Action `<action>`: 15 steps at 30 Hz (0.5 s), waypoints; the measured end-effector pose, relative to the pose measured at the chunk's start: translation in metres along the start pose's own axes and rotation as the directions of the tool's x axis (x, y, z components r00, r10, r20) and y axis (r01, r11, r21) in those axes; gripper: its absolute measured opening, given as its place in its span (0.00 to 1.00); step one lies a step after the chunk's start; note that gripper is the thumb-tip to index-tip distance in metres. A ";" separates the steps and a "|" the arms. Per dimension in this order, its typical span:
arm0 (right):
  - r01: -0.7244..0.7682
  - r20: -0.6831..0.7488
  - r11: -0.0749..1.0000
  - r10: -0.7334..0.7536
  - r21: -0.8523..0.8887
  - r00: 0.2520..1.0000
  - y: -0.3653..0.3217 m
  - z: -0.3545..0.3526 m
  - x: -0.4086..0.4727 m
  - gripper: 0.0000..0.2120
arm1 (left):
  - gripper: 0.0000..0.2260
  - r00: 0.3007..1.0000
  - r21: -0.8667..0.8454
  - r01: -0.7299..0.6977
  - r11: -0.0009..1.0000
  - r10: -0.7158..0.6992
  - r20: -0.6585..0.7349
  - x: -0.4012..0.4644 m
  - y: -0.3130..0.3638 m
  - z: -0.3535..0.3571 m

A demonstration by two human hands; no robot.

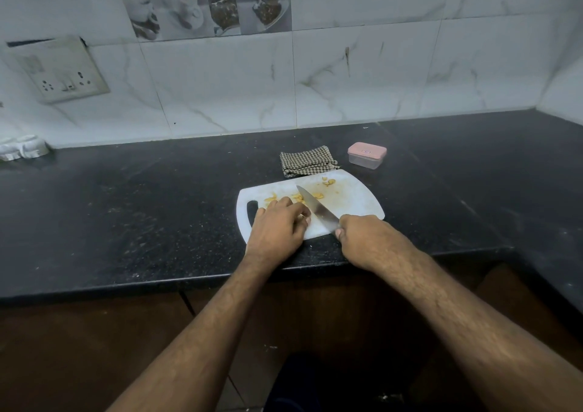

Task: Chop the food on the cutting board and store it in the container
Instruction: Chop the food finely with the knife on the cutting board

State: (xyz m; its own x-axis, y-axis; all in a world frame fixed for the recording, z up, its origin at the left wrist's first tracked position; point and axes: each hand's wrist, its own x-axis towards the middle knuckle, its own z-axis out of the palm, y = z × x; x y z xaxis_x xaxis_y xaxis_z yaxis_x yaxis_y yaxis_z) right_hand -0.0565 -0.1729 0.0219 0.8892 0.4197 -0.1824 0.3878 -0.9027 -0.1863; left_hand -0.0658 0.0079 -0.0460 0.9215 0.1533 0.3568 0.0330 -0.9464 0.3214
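A white cutting board (pixel 353 202) lies on the black counter, with small yellow food pieces (pixel 315 196) scattered over it. My right hand (pixel 362 235) grips the handle of a kitchen knife (pixel 315 208) whose blade angles up-left across the board, its tip among the pieces. My left hand (pixel 277 225) rests on the board's left part with its fingers curled over some of the food, just left of the blade. What lies under those fingers is hidden. A small clear container with a pink lid (pixel 367 155), lid on, stands behind the board to the right.
A folded checked cloth (pixel 305 160) lies just behind the board, left of the container. The black counter (pixel 126 209) runs left and right, its front edge just under my wrists. A tiled wall with a socket plate (pixel 60 71) rises behind. A white object (pixel 22 148) sits at the far left.
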 end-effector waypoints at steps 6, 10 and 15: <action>0.021 0.001 1.000 -0.021 0.009 1.000 -0.006 0.000 -0.001 0.11 | 0.03 0.994 -0.241 0.099 0.965 -0.107 -0.018 0.003 -0.007 -0.001; 0.031 0.001 1.000 -0.031 0.006 1.000 -0.008 0.001 -0.002 0.11 | 0.05 0.986 -0.371 0.150 0.916 -0.164 -0.006 0.001 -0.009 -0.001; 0.036 -0.014 0.999 -0.036 -0.002 0.999 -0.010 0.003 -0.002 0.11 | 0.05 0.985 -0.386 0.162 0.908 -0.174 0.004 0.001 -0.009 0.000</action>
State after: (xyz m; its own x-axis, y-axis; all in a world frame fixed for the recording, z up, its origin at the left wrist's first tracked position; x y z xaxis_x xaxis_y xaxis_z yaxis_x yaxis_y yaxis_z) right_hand -0.0630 -0.1644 0.0212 0.8777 0.4508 -0.1623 0.4204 -0.8871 -0.1906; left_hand -0.0650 0.0162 -0.0479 0.9034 0.3141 0.2920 0.0299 -0.7252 0.6879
